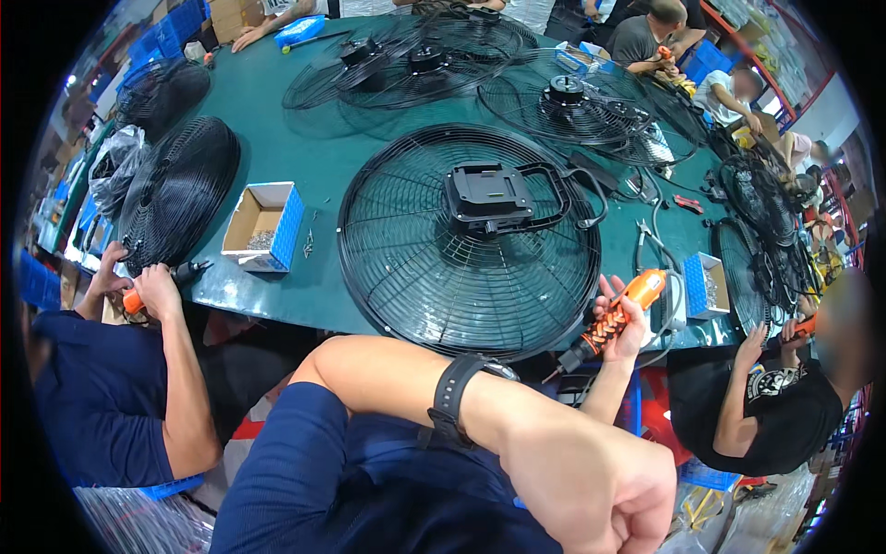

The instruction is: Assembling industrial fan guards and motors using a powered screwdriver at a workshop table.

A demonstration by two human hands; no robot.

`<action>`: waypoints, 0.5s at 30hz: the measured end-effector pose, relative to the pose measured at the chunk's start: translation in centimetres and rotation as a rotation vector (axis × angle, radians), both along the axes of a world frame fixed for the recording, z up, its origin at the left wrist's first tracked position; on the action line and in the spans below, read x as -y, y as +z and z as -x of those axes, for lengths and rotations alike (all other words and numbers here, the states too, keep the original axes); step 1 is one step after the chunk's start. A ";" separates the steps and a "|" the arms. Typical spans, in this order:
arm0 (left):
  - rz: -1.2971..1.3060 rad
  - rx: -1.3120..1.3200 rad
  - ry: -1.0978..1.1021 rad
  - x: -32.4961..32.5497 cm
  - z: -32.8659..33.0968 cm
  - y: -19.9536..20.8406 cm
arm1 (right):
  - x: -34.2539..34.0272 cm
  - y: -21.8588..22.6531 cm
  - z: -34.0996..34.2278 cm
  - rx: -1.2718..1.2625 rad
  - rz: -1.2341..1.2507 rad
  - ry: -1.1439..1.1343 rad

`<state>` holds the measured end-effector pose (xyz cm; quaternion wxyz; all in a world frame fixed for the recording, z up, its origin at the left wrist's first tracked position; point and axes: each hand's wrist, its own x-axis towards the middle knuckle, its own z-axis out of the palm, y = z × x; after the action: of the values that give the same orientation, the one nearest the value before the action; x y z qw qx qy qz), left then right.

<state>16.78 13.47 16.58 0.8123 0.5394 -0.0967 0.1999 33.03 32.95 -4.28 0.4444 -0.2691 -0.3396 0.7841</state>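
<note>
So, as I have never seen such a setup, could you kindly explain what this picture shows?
There is no robot here: a person works with bare hands, seen from a wide fisheye camera on their head, so straight edges bend. The left hand, below a black wristwatch, is loosely curled across the body; whether it holds anything is unclear. The right hand holds an orange power screwdriver, bit pointing down and leftward. On the green table, a round black wire grille carries a dark housing at its middle. An open box of small metal parts stands to its left, another box to its right. Other people sit around the table.
</note>
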 end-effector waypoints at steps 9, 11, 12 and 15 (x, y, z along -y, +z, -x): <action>-0.003 -0.018 0.170 0.5 0.0 -0.5 | -0.2 -0.6 -0.2 -0.011 -0.001 0.003; -0.006 -0.025 0.204 0.5 0.0 -0.6 | -0.1 -0.6 -0.1 -0.013 0.001 0.003; -0.007 -0.026 0.218 0.8 0.6 -0.6 | 0.0 -0.5 0.0 -0.015 0.001 0.005; -0.005 -0.030 0.253 0.7 0.7 -0.6 | 0.0 -0.4 0.1 -0.006 0.001 0.004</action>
<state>16.06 12.72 15.97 0.7805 0.5523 -0.0162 0.2924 32.91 32.95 -4.72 0.4436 -0.2663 -0.3383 0.7860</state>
